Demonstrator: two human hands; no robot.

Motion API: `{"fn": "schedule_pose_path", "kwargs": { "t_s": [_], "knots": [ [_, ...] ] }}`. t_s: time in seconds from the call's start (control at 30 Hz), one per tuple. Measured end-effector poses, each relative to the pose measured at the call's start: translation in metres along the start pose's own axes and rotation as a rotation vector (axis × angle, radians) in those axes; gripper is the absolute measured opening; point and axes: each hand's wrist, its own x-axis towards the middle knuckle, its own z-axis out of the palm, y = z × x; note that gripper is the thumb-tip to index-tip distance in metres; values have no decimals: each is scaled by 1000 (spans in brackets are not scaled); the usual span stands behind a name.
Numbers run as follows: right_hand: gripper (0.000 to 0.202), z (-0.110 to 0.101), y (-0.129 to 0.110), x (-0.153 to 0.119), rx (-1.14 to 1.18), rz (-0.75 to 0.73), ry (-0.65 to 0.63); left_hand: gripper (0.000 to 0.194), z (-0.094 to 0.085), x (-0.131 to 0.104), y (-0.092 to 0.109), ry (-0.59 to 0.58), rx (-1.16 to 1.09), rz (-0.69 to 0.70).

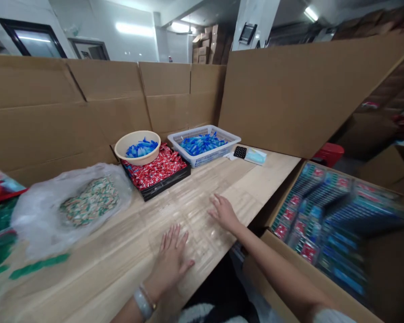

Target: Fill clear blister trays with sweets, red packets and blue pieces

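Several clear plastic blister shells (197, 220) lie spread on the wooden table (97, 269) in front of me; their exact edges are hard to make out. My left hand (171, 258) rests flat near the front edge, fingers stretched out, palm down on or beside the shells. Farther to the right, my right hand (225, 213) touches the shells with its fingers apart and slightly bent. Neither hand holds anything. Beyond them stands a black tray (166, 181) of small red-and-white packets (161, 170), with a cream bowl (138, 159) of blue plastic pieces (142, 148) on its back part.
A white basket (210, 157) holds more blue pieces. At left lies a plastic bag (37, 220) of small green-and-white packets (90, 200). A blue-and-white packet (256, 156) sits at the right. Cardboard walls (114, 107) enclose the back; an open carton (289, 260) of packed blister packs stands right.
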Motion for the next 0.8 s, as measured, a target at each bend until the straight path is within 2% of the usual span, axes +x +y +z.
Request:
{"fn": "schedule_pose_path", "kwargs": {
  "t_s": [0.1,0.17,0.27,0.33,0.43,0.53,0.6,0.67,0.73,0.8],
  "knots": [
    [50,-1,38,49,-92,160,10,69,-12,49,-13,11,17,-11],
    [52,1,51,84,-107,153,-26,70,-19,87,-19,13,21,0],
    [54,8,52,126,-81,52,-116,71,-19,132,-23,3,31,-25],
    [55,17,48,141,-52,20,-182,71,-11,145,-26,-6,36,-71],
    [56,30,42,144,-35,5,-229,72,3,144,-30,-21,19,-120],
    [56,36,41,142,-57,-11,-201,73,0,135,-37,13,-41,-75],
    [54,32,41,147,-75,-6,-140,67,-17,128,-52,113,-95,-6],
    [48,24,36,159,-70,-1,-46,51,-41,117,-77,276,-164,-5],
    [39,16,21,178,-38,1,19,38,-68,105,-110,451,-224,-130],
    [38,11,-5,202,15,-12,21,41,-91,98,-143,575,-224,-283]
  ]
}}
